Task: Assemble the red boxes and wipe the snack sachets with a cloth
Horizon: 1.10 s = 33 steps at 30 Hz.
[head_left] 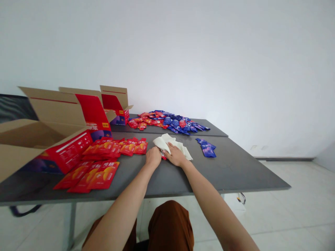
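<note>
My left hand (153, 157) is closed at the edge of a small red packet (163, 156), of which only a sliver shows. Over that packet lies a crumpled off-white cloth (183, 148), bunched under my right hand (176, 154). The right fingers press the cloth down against the tabletop, next to the left hand. To the left are red packets with orange fruit prints (104, 174), in overlapping rows. On the right a few purple-blue packets (208, 150) lie together, apart from both hands.
A large open carton (70, 150) with raised flaps stands at the left, with another open carton (120, 116) farther back. A mixed heap of red and blue packets (172, 120) covers part of the rear table. The grey table's (230, 174) front edge runs just above my knees.
</note>
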Tool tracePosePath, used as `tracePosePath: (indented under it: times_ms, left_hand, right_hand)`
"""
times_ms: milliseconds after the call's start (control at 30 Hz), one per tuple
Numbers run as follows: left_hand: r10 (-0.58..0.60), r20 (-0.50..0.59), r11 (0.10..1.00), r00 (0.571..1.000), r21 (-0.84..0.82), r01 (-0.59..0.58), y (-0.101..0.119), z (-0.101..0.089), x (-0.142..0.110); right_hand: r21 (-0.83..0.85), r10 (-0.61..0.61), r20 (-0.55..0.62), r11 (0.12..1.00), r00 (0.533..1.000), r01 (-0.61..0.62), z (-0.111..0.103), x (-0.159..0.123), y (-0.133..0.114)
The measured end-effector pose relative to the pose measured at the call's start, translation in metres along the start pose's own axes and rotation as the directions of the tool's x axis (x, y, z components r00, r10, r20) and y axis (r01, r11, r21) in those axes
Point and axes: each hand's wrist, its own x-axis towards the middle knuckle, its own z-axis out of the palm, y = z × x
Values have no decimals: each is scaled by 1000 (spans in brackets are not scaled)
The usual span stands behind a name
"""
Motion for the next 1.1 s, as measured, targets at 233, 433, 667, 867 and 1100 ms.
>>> tracePosePath:
  times_ms: [233, 433, 667, 867, 1100]
  left_hand:
    - [14, -59, 1000, 998, -6, -14, 1, 5, -1]
    - [67, 6, 994, 998, -82, -66, -1, 3, 7]
    - [-1, -51, 996, 999, -86, -3, -5, 3, 6]
    - [-65, -109, 978, 992, -206, 42, -12, 4, 7]
    - [-43, -137, 952, 990, -307, -1, -14, 5, 5]
  right_hand:
    - [211, 54, 34, 976, 998, -60, -12, -3, 11]
    - [193, 163, -12, 968, 987, -158, -14, 0, 25]
    - [120, 70, 49, 990, 996, -75, -14, 6, 24]
    - [420, 57, 76, 904, 996, -83, -17, -16, 16]
    - [812, 240, -23, 571, 970, -122, -10, -7, 9]
